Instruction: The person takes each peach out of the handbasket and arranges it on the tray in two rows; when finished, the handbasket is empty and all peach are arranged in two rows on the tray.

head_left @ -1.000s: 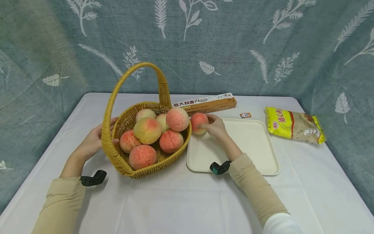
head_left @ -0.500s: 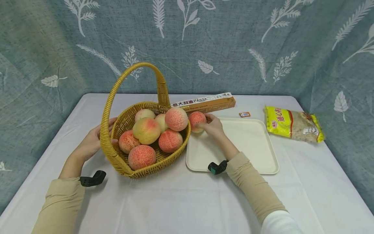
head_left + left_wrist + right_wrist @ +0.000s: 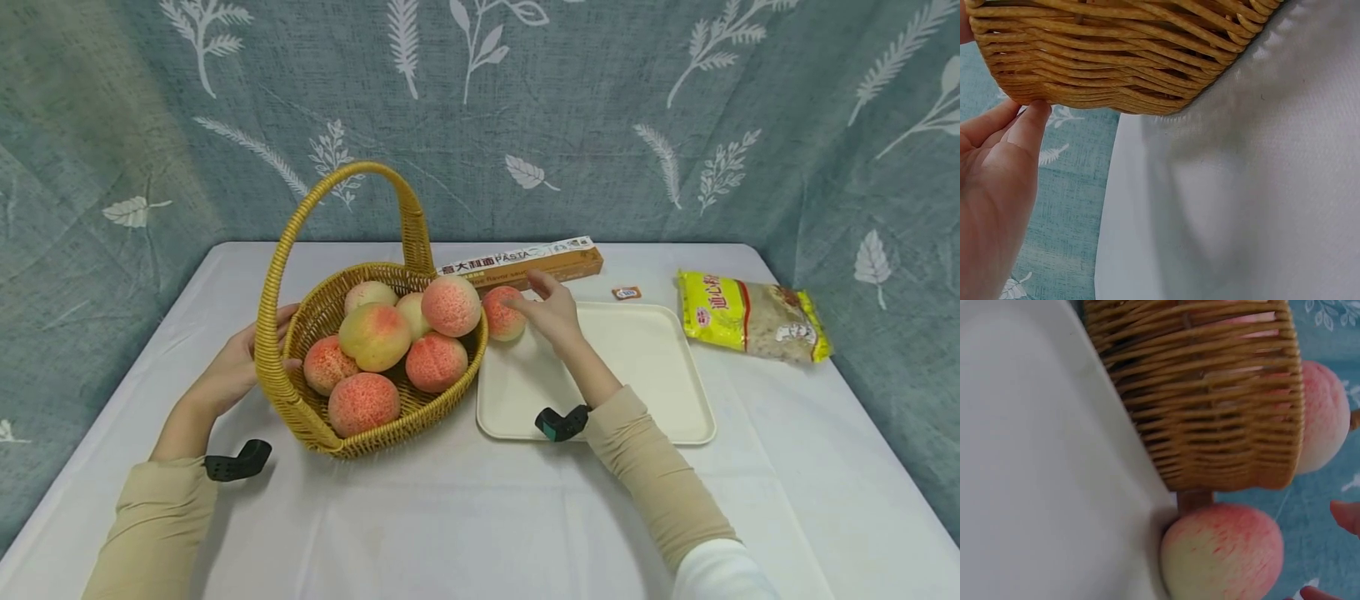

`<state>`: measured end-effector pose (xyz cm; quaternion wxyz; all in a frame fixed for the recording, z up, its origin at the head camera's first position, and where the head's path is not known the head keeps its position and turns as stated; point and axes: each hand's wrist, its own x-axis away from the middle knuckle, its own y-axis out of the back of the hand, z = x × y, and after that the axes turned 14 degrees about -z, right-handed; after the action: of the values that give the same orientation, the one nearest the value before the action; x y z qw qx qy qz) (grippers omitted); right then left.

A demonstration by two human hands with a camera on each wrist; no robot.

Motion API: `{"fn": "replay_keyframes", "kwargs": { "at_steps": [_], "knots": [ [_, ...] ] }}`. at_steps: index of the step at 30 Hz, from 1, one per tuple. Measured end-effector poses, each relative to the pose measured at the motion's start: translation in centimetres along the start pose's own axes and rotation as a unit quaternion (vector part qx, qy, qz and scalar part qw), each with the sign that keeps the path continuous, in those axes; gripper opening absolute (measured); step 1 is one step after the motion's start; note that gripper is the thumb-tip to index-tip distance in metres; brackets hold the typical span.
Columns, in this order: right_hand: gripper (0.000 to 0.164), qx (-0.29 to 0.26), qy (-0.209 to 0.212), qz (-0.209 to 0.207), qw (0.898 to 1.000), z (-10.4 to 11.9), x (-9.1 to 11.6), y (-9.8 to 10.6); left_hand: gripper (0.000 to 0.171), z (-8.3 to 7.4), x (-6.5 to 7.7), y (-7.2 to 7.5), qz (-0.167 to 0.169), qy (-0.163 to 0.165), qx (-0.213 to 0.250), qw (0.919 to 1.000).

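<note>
Just below the right hand's point(image 3: 558, 320) parted fingers point(image 3: 544, 284), a peach point(image 3: 501, 321) sits beside the basket point(image 3: 420, 421).

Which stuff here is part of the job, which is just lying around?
Likely in the job:
wicker basket, left hand on it
peaches inside the basket
lone peach, right hand next to it
tray, probably, since the lone peach sits at its corner

Likely just lying about:
pasta box
yellow bag
small orange packet

The basket handle point(image 3: 272, 317) partly hides the left hand point(image 3: 234, 365) in the head view.
</note>
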<state>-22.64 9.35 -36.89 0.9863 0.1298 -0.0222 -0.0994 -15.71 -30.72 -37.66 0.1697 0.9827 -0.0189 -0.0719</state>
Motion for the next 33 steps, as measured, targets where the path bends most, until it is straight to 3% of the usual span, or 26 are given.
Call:
{"fn": "replay_keyframes", "kwargs": {
  "at_steps": [6,10,15,19,23,28,33],
  "knots": [
    [0.07,-0.045,0.056,0.045,0.996,1.5,0.9,-0.9,0.077,0.1,-0.1,0.2,0.001,-0.002,0.004,1.0],
    [0.072,-0.015,0.096,0.076,0.992,2.2,1.6,-1.7,0.078,0.1,-0.1,0.2,0.003,-0.001,0.011,0.9999],
    [0.078,0.025,0.163,0.113,0.98,2.6,2.1,-2.4,0.077,0.1,-0.1,0.2,0.003,0.001,0.008,1.0],
    [0.086,0.071,0.236,0.123,0.961,2.6,2.0,-2.5,0.078,0.0,-0.1,0.2,0.003,0.0,0.007,1.0],
    [0.089,0.126,0.311,0.137,0.932,2.6,1.7,-2.3,0.078,-0.1,-0.2,0.2,0.003,0.002,0.001,1.0],
    [0.088,0.155,0.351,0.169,0.908,2.7,1.4,-2.5,0.078,-0.2,-0.2,0.2,0.002,0.005,-0.004,1.0],
    [0.089,0.191,0.369,0.164,0.895,3.0,1.5,-2.8,0.079,-0.2,-0.3,0.3,0.005,0.004,-0.003,1.0]
  ]
}}
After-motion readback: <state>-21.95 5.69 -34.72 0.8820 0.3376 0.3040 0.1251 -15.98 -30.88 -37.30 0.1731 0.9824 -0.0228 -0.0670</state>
